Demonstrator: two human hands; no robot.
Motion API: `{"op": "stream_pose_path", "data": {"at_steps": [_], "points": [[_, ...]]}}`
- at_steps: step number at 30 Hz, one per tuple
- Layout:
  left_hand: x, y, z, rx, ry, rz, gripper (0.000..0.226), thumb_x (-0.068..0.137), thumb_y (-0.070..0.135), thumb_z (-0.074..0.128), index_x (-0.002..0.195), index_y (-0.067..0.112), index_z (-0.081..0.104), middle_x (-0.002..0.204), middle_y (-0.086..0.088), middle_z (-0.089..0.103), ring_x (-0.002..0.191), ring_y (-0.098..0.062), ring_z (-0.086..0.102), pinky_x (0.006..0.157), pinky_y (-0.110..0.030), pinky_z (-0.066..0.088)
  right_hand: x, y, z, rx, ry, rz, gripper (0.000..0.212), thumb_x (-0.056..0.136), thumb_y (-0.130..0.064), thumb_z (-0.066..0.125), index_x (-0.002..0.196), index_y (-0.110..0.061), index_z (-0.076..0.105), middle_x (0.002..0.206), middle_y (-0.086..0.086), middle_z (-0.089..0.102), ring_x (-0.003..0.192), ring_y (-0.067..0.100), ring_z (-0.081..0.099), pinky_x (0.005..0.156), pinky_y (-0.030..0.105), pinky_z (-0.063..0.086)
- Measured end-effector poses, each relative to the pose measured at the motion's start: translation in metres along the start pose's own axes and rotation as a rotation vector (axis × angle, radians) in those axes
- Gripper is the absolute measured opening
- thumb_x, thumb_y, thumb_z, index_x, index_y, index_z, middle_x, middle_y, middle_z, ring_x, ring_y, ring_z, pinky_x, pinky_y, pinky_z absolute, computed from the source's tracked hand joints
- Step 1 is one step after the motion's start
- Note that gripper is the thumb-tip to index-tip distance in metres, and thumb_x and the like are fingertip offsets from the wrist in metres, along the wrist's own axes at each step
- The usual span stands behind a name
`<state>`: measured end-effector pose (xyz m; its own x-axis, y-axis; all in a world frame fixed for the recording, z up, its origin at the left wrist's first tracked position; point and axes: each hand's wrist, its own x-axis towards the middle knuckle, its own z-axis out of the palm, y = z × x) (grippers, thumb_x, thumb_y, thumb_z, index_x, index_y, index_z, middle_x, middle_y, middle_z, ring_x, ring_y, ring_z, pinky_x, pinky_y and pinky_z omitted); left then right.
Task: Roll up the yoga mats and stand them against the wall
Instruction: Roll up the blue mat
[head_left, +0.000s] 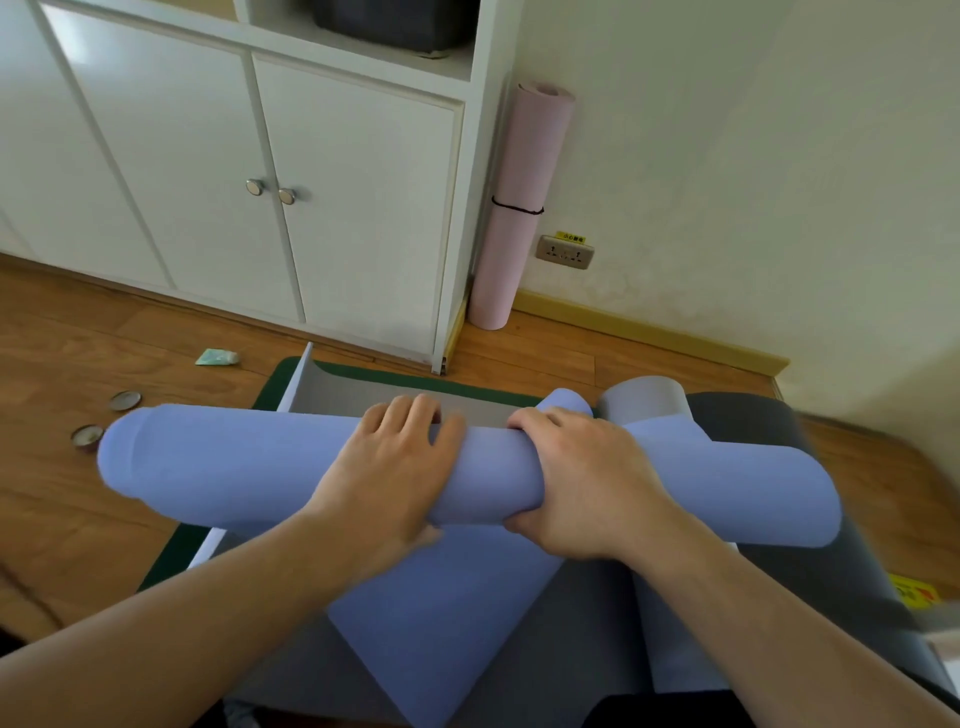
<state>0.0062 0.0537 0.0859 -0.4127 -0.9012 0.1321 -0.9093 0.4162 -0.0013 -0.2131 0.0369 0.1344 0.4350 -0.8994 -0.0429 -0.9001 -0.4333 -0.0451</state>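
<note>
blue yoga mat (218, 462): partly rolled, lying crosswise over the floor mats in the foreground; the roll is uneven, telescoped at the left end, with a loose tail spread toward the viewer and a folded flap at the right.
left hand (400, 462): laid flat over the top of the roll near its middle, fingers spread and fairly straight, pressing down.
right hand (576, 478): just beside the left hand, fingers curled over the far side and thumb under the near side, gripping the roll.
handling, as judged: soft foam, light, bends easily and springs back open if let go; surface looks grippy rather than slick. a loose roll will likely slide out at the ends, so hold at the middle with both hands to tighten, then take it round the full girth to carry.
pink yoga mat (519, 208): already rolled, tied with a dark band (517, 208), standing upright in the corner between the white cabinet (332, 208) and the wall (753, 182).
grey mat (810, 545): flat beneath the blue one, not yet rolled; a green edge (270, 384) shows under it.
floor (78, 338): wood; two round lids (106, 418) and a small tube (217, 357) lie at the left.
progress, as judged: one mat stored, blue one midway, others waiting.
</note>
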Motion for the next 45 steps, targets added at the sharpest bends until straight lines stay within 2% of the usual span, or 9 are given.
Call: {"op": "stream_pose_path", "data": {"at_steps": [7, 12, 15, 17, 23, 29, 33, 40, 45], "points": [[0.006, -0.004, -0.008, -0.165, 0.01, 0.02, 0.074, 0.071, 0.051, 0.081, 0.131, 0.028, 0.046, 0.12, 0.008, 0.064, 0.106, -0.018, 0.064, 0.099, -0.035, 0.046, 0.002, 0.003, 0.004, -0.115, -0.075, -0.052, 0.097, 0.069, -0.065, 0.085, 0.145, -0.031, 0.036, 0.136, -0.005, 0.048, 0.123, 0.022, 0.05, 0.103, 0.039, 0.045], [0.002, -0.005, -0.006, -0.091, 0.038, 0.028, 0.081, 0.069, 0.053, 0.081, 0.138, 0.023, 0.051, 0.129, -0.002, 0.061, 0.116, -0.026, 0.059, 0.106, -0.043, 0.046, 0.004, 0.003, 0.003, -0.063, 0.009, -0.006, 0.072, 0.074, -0.062, 0.074, 0.133, -0.034, 0.046, 0.126, -0.01, 0.059, 0.11, 0.018, 0.059, 0.085, 0.034, 0.047], [0.001, 0.001, 0.001, 0.021, 0.052, -0.005, 0.107, 0.053, 0.052, 0.091, 0.142, 0.013, 0.047, 0.128, -0.012, 0.056, 0.115, -0.034, 0.056, 0.101, -0.05, 0.052, 0.001, 0.002, -0.002, 0.03, -0.012, 0.042, 0.072, 0.072, -0.065, 0.076, 0.132, -0.038, 0.047, 0.12, -0.016, 0.059, 0.091, 0.013, 0.053, 0.075, 0.031, 0.045], [0.001, 0.003, 0.0, 0.023, 0.085, -0.014, 0.102, 0.049, 0.042, 0.096, 0.134, 0.011, 0.049, 0.12, -0.012, 0.061, 0.107, -0.033, 0.059, 0.095, -0.049, 0.055, -0.001, 0.002, -0.001, 0.051, -0.055, 0.038, 0.074, 0.071, -0.066, 0.077, 0.133, -0.041, 0.044, 0.119, -0.017, 0.061, 0.09, 0.011, 0.051, 0.072, 0.03, 0.042], [0.005, -0.004, -0.009, -0.045, 0.099, 0.031, 0.076, 0.055, 0.038, 0.094, 0.118, 0.018, 0.056, 0.108, 0.0, 0.069, 0.096, -0.025, 0.066, 0.094, -0.042, 0.054, -0.001, 0.002, 0.002, -0.09, -0.078, -0.023, 0.101, 0.068, -0.068, 0.084, 0.147, -0.032, 0.034, 0.135, -0.006, 0.045, 0.124, 0.021, 0.046, 0.098, 0.036, 0.045], [0.002, -0.001, -0.007, 0.014, 0.065, 0.021, 0.09, 0.057, 0.045, 0.087, 0.135, 0.014, 0.055, 0.131, -0.01, 0.057, 0.118, -0.033, 0.056, 0.104, -0.047, 0.05, 0.002, 0.005, 0.0, -0.012, -0.028, 0.001, 0.071, 0.073, -0.062, 0.076, 0.132, -0.037, 0.045, 0.121, -0.013, 0.058, 0.114, 0.016, 0.056, 0.077, 0.031, 0.043], [0.001, 0.005, -0.003, 0.019, 0.044, -0.029, 0.105, 0.047, 0.041, 0.096, 0.136, 0.011, 0.048, 0.123, -0.011, 0.059, 0.11, -0.033, 0.058, 0.094, -0.047, 0.056, -0.001, 0.006, -0.002, 0.058, -0.089, 0.018, 0.066, 0.07, -0.062, 0.078, 0.122, -0.041, 0.044, 0.11, -0.016, 0.059, 0.107, 0.014, 0.059, 0.077, 0.036, 0.055], [0.006, 0.0, -0.009, -0.072, 0.021, -0.001, 0.096, 0.055, 0.044, 0.092, 0.135, 0.014, 0.048, 0.116, -0.001, 0.07, 0.101, -0.026, 0.069, 0.091, -0.042, 0.057, 0.0, 0.006, 0.005, -0.127, -0.065, -0.05, 0.093, 0.067, -0.067, 0.085, 0.14, -0.031, 0.04, 0.129, -0.006, 0.046, 0.116, 0.021, 0.049, 0.1, 0.038, 0.046], [0.0, 0.002, -0.006, -0.109, -0.008, 0.023, 0.074, 0.067, 0.049, 0.078, 0.131, 0.021, 0.053, 0.124, 0.0, 0.063, 0.11, -0.024, 0.062, 0.099, -0.039, 0.051, 0.002, 0.006, 0.004, -0.079, -0.006, -0.046, 0.069, 0.071, -0.061, 0.075, 0.128, -0.036, 0.045, 0.117, -0.011, 0.059, 0.106, 0.018, 0.057, 0.08, 0.031, 0.043]]}}
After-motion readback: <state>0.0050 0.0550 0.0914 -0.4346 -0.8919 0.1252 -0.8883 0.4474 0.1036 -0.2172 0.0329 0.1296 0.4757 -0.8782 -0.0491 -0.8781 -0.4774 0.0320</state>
